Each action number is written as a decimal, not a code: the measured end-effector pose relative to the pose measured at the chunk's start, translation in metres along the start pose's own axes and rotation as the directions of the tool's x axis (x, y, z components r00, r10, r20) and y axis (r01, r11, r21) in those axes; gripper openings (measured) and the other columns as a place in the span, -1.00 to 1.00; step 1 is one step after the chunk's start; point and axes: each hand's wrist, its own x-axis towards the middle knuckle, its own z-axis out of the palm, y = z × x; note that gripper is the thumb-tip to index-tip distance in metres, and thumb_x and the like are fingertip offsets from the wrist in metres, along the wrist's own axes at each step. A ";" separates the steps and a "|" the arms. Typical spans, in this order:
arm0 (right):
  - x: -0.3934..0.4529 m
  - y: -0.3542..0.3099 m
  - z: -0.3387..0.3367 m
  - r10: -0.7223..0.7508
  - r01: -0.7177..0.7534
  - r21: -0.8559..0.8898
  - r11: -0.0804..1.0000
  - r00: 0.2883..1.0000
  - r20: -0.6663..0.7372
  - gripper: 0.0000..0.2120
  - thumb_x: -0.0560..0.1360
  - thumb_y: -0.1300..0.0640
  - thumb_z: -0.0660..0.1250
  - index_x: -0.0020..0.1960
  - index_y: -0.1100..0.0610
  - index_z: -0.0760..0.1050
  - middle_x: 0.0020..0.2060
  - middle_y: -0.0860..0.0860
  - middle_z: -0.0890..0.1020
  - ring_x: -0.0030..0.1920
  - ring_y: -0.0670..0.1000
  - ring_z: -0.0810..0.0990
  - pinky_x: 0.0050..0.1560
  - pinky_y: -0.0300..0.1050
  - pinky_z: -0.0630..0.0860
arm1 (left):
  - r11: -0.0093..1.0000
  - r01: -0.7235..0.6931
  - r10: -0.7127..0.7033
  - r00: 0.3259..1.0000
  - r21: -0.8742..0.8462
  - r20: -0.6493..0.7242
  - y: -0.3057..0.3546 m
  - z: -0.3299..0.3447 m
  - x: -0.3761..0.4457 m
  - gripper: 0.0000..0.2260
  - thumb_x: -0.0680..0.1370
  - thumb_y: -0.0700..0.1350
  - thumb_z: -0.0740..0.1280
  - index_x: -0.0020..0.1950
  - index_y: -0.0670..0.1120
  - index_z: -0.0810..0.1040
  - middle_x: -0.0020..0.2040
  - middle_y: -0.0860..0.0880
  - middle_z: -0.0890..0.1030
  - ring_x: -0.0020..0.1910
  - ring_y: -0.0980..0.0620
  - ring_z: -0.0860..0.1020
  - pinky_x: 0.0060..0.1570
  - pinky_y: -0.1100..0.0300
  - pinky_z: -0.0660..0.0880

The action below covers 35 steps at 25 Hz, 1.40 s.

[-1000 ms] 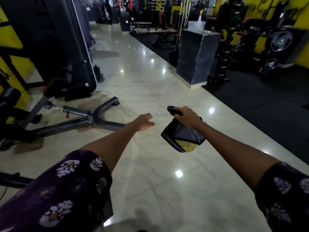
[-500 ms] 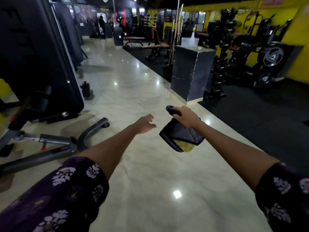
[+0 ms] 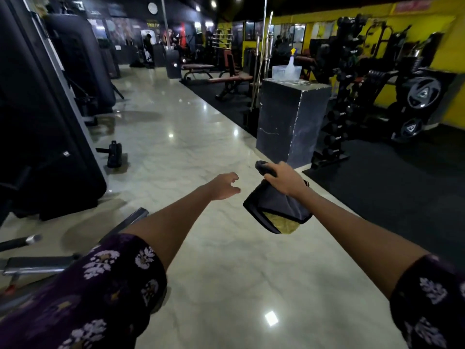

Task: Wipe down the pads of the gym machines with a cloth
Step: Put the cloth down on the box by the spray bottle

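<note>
While gripped in the right hand (image 3: 285,181), hangs over the marble floor (image 3: 226,268), just this side of the black pedestal (image 3: 292,122) — the dark cloth (image 3: 275,207), yellow underside showing. Right grip curled tight round its bunched top. Left hand (image 3: 224,187) beside the cloth, fingers loosely bent, holding nothing. On the pedestal — a spray bottle (image 3: 291,64).

Your left hand (image 3: 224,185) is left of your right hand (image 3: 285,178), the cloth (image 3: 275,210) hanging under it | machines (image 3: 50,137) on your left | block (image 3: 289,122) ahead right, tub (image 3: 286,71) on it | benches (image 3: 226,79) beyond
</note>
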 end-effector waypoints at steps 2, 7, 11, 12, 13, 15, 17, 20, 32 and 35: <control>0.059 0.019 -0.006 -0.016 0.016 0.000 1.000 1.000 -0.013 -0.59 0.55 0.01 0.19 0.40 -0.04 0.36 0.13 0.20 0.46 0.12 0.20 0.49 0.13 0.00 0.42 | 1.000 0.014 -0.014 1.000 0.001 -0.026 -0.002 -0.014 0.061 -0.56 0.55 -0.11 0.34 0.37 -0.23 0.35 0.33 -0.18 0.44 0.26 -0.10 0.45 0.17 0.21 0.34; 0.202 0.058 -0.015 -0.059 0.059 -0.008 0.998 0.998 -0.017 -0.59 0.56 0.01 0.20 0.40 -0.02 0.36 0.14 0.20 0.45 0.14 0.21 0.48 0.14 -0.01 0.42 | 0.998 0.052 -0.053 0.996 -0.018 -0.072 -0.007 -0.048 0.194 -0.56 0.56 -0.11 0.33 0.38 -0.23 0.35 0.35 -0.17 0.43 0.29 -0.09 0.44 0.15 0.24 0.32; 0.309 0.088 -0.001 -0.091 0.092 -0.037 0.995 0.995 0.035 -0.60 0.57 -0.01 0.19 0.40 -0.03 0.35 0.12 0.20 0.45 0.13 0.23 0.48 0.16 0.06 0.44 | 0.998 0.057 -0.056 0.996 0.011 -0.068 -0.022 -0.067 0.297 -0.57 0.56 -0.12 0.32 0.39 -0.22 0.34 0.37 -0.16 0.42 0.31 -0.10 0.42 0.17 0.23 0.31; 0.333 0.095 0.001 -0.095 0.096 -0.034 0.995 0.995 0.044 -0.60 0.57 -0.01 0.19 0.41 -0.03 0.35 0.13 0.20 0.45 0.14 0.23 0.48 0.17 0.06 0.44 | 0.998 0.058 -0.057 0.996 0.014 -0.068 -0.028 -0.073 0.322 -0.57 0.56 -0.12 0.32 0.38 -0.22 0.35 0.37 -0.15 0.42 0.31 -0.10 0.42 0.17 0.23 0.32; 0.363 0.103 0.003 -0.099 0.100 -0.034 0.994 0.994 0.042 -0.60 0.58 -0.01 0.19 0.41 -0.03 0.34 0.14 0.20 0.45 0.15 0.23 0.48 0.17 0.06 0.43 | 0.998 0.055 -0.054 0.996 0.019 -0.070 -0.035 -0.079 0.352 -0.57 0.56 -0.12 0.32 0.38 -0.22 0.35 0.37 -0.15 0.42 0.31 -0.09 0.42 0.17 0.23 0.32; 0.424 0.122 0.007 -0.106 0.107 -0.039 0.994 0.994 0.023 -0.60 0.58 -0.01 0.18 0.41 -0.04 0.33 0.16 0.19 0.45 0.16 0.22 0.48 0.17 0.06 0.43 | 0.998 0.047 -0.045 0.996 0.029 -0.079 -0.051 -0.092 0.416 -0.57 0.56 -0.11 0.32 0.38 -0.22 0.35 0.36 -0.16 0.42 0.31 -0.09 0.42 0.17 0.22 0.33; 0.484 0.140 0.007 -0.097 0.097 -0.031 0.995 0.995 0.016 -0.60 0.58 0.00 0.19 0.42 -0.04 0.32 0.18 0.19 0.44 0.17 0.22 0.47 0.17 0.04 0.43 | 0.998 0.052 -0.050 0.996 0.023 -0.068 -0.064 -0.109 0.479 -0.57 0.56 -0.11 0.32 0.39 -0.22 0.35 0.36 -0.16 0.43 0.30 -0.09 0.42 0.17 0.23 0.33; 0.571 0.168 0.002 -0.057 0.057 -0.016 0.998 0.998 0.003 -0.59 0.58 -0.01 0.20 0.42 -0.04 0.33 0.15 0.17 0.43 0.15 0.21 0.47 0.16 0.03 0.43 | 0.998 0.057 -0.056 0.996 0.009 -0.073 -0.076 -0.138 0.573 -0.60 0.56 -0.10 0.32 0.36 -0.21 0.38 0.33 -0.17 0.45 0.28 -0.09 0.43 0.18 0.20 0.34; 0.883 0.307 0.002 0.010 -0.011 -0.006 1.000 0.994 -0.105 -0.59 0.57 -0.01 0.21 0.41 -0.05 0.34 0.10 0.17 0.42 0.12 0.21 0.48 0.12 -0.01 0.41 | 0.994 -0.068 0.060 0.993 -0.085 -0.103 -0.094 -0.184 0.914 -0.64 0.56 -0.20 0.28 0.36 -0.22 0.43 0.33 -0.17 0.48 0.29 -0.08 0.46 0.23 0.20 0.35; 0.968 0.345 -0.004 0.000 0.000 -0.005 1.000 0.997 -0.083 -0.58 0.57 -0.01 0.21 0.42 -0.05 0.33 0.09 0.16 0.42 0.11 0.20 0.48 0.12 0.00 0.42 | 0.996 -0.048 0.039 0.993 -0.079 -0.112 -0.094 -0.201 1.009 -0.65 0.56 -0.18 0.30 0.33 -0.22 0.44 0.31 -0.18 0.49 0.26 -0.09 0.47 0.23 0.16 0.38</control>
